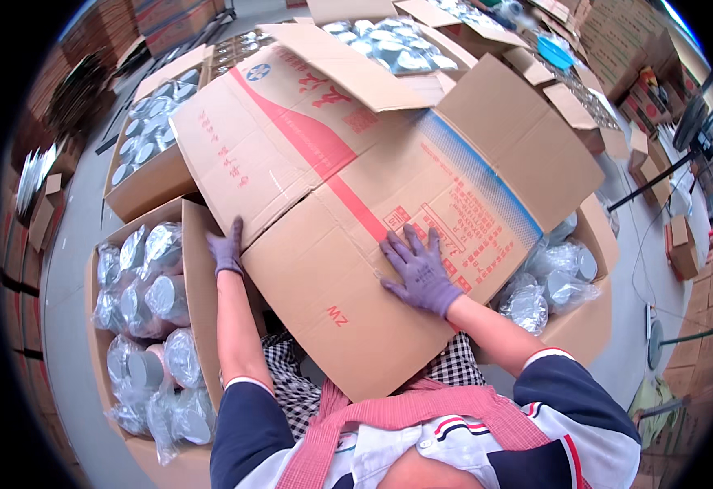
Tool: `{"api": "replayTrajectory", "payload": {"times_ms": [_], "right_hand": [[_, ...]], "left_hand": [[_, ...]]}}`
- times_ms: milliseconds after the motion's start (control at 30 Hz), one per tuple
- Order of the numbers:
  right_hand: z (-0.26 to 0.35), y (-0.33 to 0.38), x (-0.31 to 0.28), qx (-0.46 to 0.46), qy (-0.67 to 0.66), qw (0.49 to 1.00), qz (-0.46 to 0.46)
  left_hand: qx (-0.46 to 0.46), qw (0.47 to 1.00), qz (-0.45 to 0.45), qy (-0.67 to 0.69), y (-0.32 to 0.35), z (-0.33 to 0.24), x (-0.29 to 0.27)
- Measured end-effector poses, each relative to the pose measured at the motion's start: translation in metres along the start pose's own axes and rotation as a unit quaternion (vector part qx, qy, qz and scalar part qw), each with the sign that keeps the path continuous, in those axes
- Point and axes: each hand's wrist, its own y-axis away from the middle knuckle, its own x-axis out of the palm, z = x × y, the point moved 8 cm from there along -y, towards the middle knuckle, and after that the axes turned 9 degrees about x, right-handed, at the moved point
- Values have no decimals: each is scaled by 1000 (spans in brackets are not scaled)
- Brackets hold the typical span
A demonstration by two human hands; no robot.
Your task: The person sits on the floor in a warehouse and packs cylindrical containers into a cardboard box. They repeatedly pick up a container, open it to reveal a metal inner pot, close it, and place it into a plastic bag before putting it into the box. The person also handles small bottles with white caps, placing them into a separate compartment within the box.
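We see the large printed carton [299,277] lying askew in front of the wearer, between the left open box [202,281] and the right open box [597,306], with its near corner by the pink apron straps [373,407]. Our main worry is a slip: the right hand [423,273] presses only from above, so a push without a firm counterhold at the left edge could swing the panel round. Its right side overlaps the plastic-wrapped containers [528,306], and a swing that way could snag the loose film (thin, crinkled stuff) or knock them. The crease across the cardboard looks like a weak line, so hard pressure there might buckle it, while the raised flap [519,143] could catch on a neighbouring carton. As for pose, both forearms reach up from the lower edge, elbows apart. The right hand, gloved in purple, lies palm down with fingers spread wide, gripping nothing. The left hand [226,248] stands upright at the carton's left edge, fingers partly extended; we cannot tell whether it pinches the cardboard or merely rests against it.
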Motion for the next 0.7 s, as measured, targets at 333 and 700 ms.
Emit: {"api": "replayTrajectory", "payload": {"times_ms": [333, 700], "right_hand": [[-172, 217, 39, 519, -486, 688, -142], [-152, 204, 7, 369, -553, 726, -177]], "left_hand": [[-2, 862, 173, 476, 67, -220, -95], [86, 826, 57, 555, 157, -235, -308]]}}
